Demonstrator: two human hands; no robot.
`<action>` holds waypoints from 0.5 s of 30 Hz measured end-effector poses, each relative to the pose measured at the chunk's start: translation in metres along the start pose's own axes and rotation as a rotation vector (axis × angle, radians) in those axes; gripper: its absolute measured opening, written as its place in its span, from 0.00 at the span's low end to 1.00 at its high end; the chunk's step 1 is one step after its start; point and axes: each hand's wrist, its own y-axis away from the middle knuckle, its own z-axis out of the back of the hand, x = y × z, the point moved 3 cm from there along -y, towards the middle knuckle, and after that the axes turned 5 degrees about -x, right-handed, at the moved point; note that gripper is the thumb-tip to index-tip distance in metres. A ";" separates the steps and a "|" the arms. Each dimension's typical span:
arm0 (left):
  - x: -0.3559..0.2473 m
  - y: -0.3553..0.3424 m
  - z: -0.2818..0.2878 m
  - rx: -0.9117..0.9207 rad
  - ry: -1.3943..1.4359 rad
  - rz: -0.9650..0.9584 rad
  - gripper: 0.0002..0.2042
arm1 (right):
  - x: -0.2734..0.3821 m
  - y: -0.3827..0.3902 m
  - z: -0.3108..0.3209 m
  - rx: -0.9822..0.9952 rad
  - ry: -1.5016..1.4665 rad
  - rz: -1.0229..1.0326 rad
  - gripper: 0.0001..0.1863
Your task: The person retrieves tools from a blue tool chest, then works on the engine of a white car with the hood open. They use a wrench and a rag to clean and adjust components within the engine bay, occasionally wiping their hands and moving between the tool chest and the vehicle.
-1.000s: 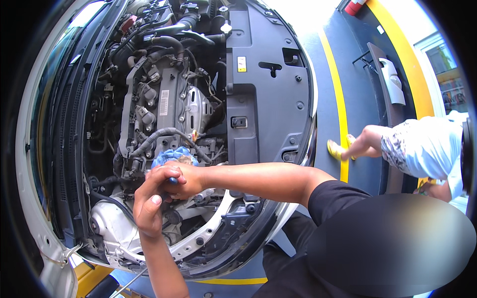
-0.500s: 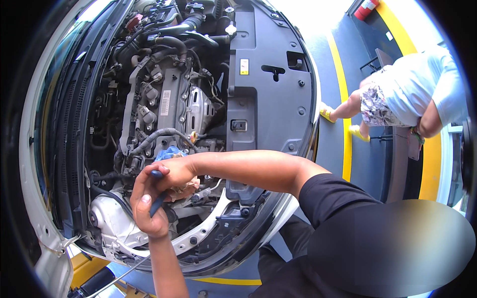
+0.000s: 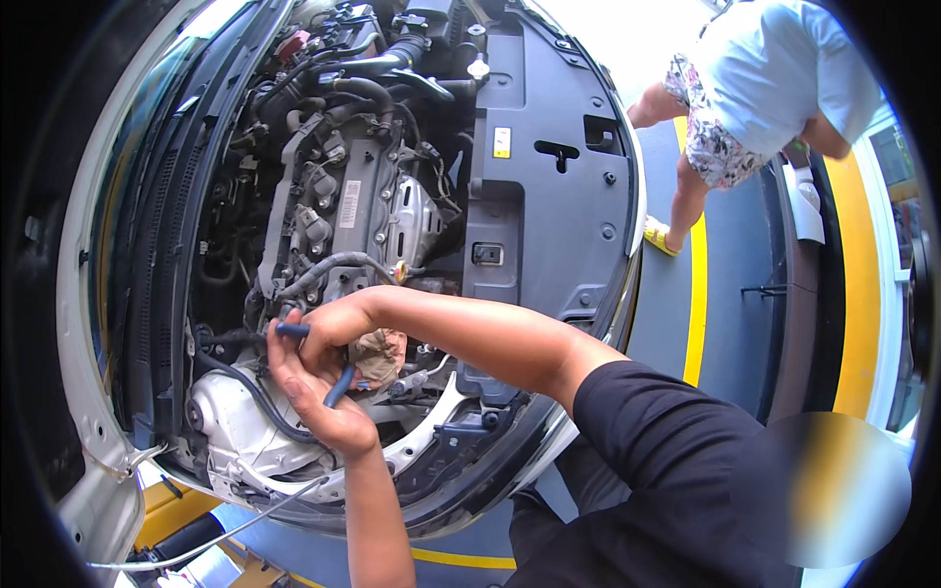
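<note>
My left hand point(image 3: 323, 407) and my right hand point(image 3: 328, 333) meet low in the car's engine bay, both gripping a tool with blue handles point(image 3: 340, 384); its working end is hidden by my fingers. My right forearm crosses from the right, over my left wrist's upper side. Just right of my fingers lies a crumpled brown paper or rag point(image 3: 382, 363). Around them are hoses, a corrugated wiring sleeve point(image 3: 323, 265), the engine cover point(image 3: 358, 206) and a white metal housing point(image 3: 221, 416).
A dark plastic panel point(image 3: 544, 225) runs along the car's front. A thin metal rod point(image 3: 206, 549) crosses at lower left. A co-worker point(image 3: 755, 88) in pale shirt and patterned shorts stands on the grey floor point(image 3: 657, 323) at right, near a dark bench point(image 3: 804, 265).
My hands have shifted slightly, showing more of the blue handles and brown crumpled material; the blue cloth seen earlier is hidden. The co-worker has moved toward the top of the view.
</note>
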 end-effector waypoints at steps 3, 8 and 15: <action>0.011 -0.011 0.043 0.020 -0.026 0.005 0.36 | 0.003 0.009 0.001 -0.085 0.037 0.142 0.17; 0.075 -0.013 0.079 0.254 -0.418 0.263 0.19 | -0.002 0.027 0.008 -0.318 0.010 0.277 0.15; 0.071 -0.003 0.062 0.506 -1.183 -0.248 0.16 | 0.034 0.076 0.006 -0.702 -0.303 0.517 0.25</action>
